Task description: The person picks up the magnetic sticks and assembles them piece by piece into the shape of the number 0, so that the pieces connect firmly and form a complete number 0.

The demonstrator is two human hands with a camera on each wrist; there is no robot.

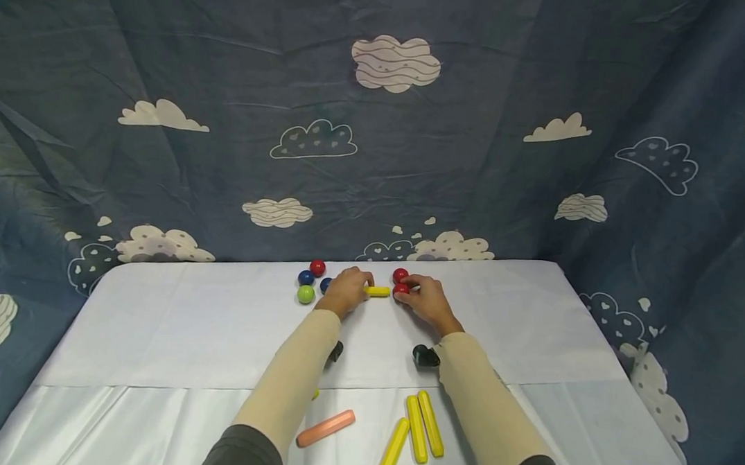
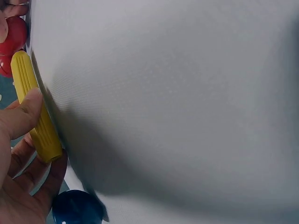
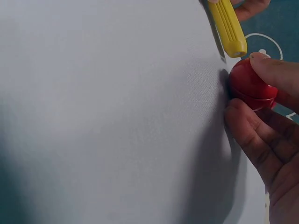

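Observation:
My left hand [image 1: 348, 291] pinches a yellow ribbed stick [image 2: 37, 107] between thumb and fingers, low over the white tabletop. The stick's free end points toward the red balls. My right hand [image 1: 430, 303] holds the nearer red ball [image 3: 252, 84] with its thumb on top and fingertips at its side. Just behind that one sits a second red ball [image 1: 400, 275]. In the right wrist view the yellow stick's end is close to the held ball, with a small gap showing. A blue ball [image 2: 77, 207] lies beside my left fingers, partly hidden in the head view.
Left of my left hand are another red ball [image 1: 317, 267], a blue ball [image 1: 306, 277] and a green ball [image 1: 305, 294]. Nearer me lie an orange stick [image 1: 325, 428] and three yellow sticks [image 1: 416, 429]. A cloud-patterned curtain [image 1: 412, 186] hangs behind the table [image 1: 175, 328].

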